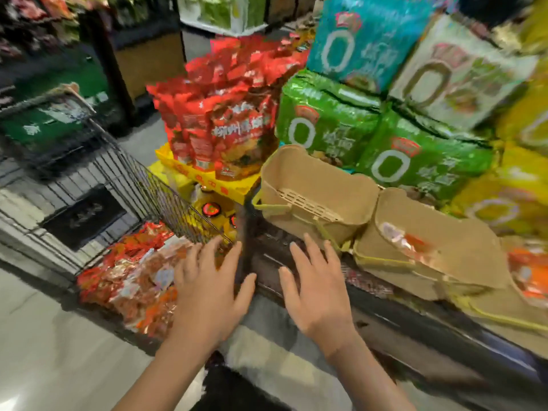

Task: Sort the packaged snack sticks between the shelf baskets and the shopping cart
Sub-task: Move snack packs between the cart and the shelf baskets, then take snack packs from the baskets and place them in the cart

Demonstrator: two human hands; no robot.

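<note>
A pile of red and orange packaged snack sticks lies in the wire shopping cart at the left. On the dark shelf at the right stand tan baskets: the near-left basket looks bare inside, and the one beside it holds a few packets. My left hand hovers with spread fingers over the cart's right edge, holding nothing. My right hand is spread over the shelf's front edge, also holding nothing. The frame is blurred.
Red snack bags stand on yellow boxes behind the cart. Green, teal and yellow noodle multipacks are stacked behind the baskets. A further basket with orange packets sits at the far right. Grey floor lies below.
</note>
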